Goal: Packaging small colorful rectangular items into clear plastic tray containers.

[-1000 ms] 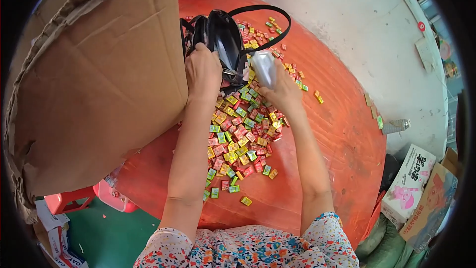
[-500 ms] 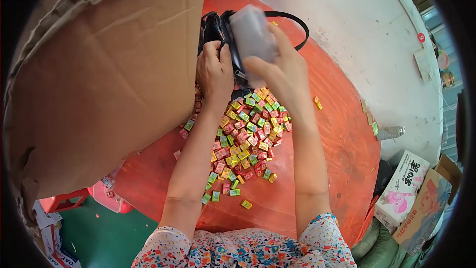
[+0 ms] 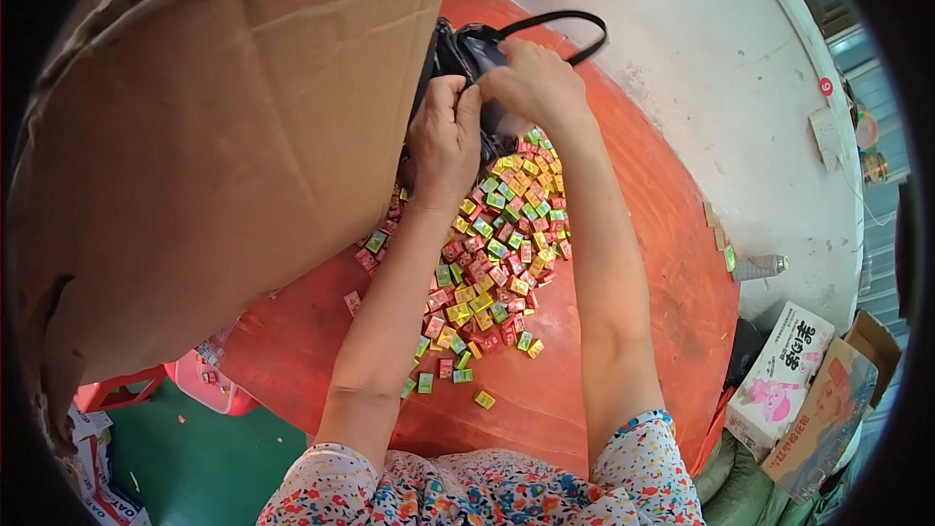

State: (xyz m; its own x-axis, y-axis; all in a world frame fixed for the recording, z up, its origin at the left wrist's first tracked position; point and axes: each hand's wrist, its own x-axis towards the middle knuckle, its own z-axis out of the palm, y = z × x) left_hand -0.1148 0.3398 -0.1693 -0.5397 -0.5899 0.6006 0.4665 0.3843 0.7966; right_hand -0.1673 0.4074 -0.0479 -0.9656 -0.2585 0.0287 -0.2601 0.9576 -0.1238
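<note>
A shiny black handbag (image 3: 475, 51) lies at the far side of the red table, partly hidden behind a large cardboard box. My left hand (image 3: 446, 146) is closed on its near edge, thumb and fingers pressed together. Beside it, my right hand (image 3: 541, 88) reaches over the bag from the right, fingers bent inward and pinching at its edge; the fingertips are partly hidden. The bag's black strap (image 3: 584, 24) arches up behind that hand. Many small wrapped cubes (image 3: 487, 263) in red, yellow and green are heaped between my forearms, up against the bag.
The cardboard box (image 3: 243, 156) fills the left side. A red table (image 3: 672, 331) curves round to a white wall (image 3: 682, 68). At the right stand a thread cone (image 3: 760, 267) and printed cartons (image 3: 784, 370). A pink basin (image 3: 205, 385) sits low at the left.
The greyish-white block-shaped object in my right hand is no longer visible. My right hand has come down and left onto the bag, beside my left hand. The bag now looks more closed up.
</note>
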